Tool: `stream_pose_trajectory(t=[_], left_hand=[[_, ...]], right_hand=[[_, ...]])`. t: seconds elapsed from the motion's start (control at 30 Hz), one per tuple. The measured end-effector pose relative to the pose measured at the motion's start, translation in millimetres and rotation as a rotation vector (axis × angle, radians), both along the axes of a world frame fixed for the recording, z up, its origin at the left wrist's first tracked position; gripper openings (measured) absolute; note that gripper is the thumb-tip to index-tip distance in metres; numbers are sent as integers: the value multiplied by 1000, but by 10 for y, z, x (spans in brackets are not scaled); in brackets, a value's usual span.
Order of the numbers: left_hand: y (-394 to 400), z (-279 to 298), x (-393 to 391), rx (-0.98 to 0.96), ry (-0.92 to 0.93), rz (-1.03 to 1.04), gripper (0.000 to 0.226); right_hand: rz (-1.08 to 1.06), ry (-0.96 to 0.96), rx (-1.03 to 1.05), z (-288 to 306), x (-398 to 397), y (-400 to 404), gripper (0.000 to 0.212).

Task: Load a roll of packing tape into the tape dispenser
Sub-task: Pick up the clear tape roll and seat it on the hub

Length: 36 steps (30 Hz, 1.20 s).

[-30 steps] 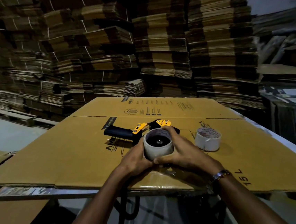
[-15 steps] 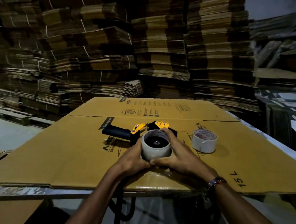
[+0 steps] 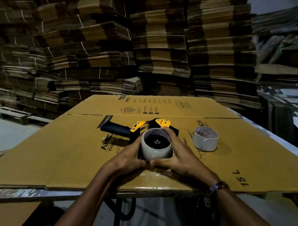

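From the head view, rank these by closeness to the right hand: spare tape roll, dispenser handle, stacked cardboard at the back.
From the right hand:
1. Spare tape roll, just to its right on the cardboard sheet.
2. Dispenser handle, to the left, past the held roll.
3. Stacked cardboard, far behind the table.

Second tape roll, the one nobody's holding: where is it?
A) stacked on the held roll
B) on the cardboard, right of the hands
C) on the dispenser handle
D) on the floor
B: the spare roll sits alone on the cardboard sheet, right of the right hand and clear of the held roll.
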<state>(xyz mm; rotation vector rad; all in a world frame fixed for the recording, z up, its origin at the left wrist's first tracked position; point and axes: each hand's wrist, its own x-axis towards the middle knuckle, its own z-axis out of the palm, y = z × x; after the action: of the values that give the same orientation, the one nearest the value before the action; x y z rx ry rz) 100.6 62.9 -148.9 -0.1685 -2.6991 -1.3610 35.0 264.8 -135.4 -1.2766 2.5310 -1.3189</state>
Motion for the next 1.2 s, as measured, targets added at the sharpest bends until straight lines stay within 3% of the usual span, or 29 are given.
stream_pose_trajectory(t=[0.3, 1.2], left_hand=[[-15, 18, 21, 12, 1, 0, 103], [-9, 105, 56, 2, -55, -24, 97]], right_hand=[[66, 17, 103, 131, -70, -22, 108], [40, -27, -31, -49, 0, -7, 105]])
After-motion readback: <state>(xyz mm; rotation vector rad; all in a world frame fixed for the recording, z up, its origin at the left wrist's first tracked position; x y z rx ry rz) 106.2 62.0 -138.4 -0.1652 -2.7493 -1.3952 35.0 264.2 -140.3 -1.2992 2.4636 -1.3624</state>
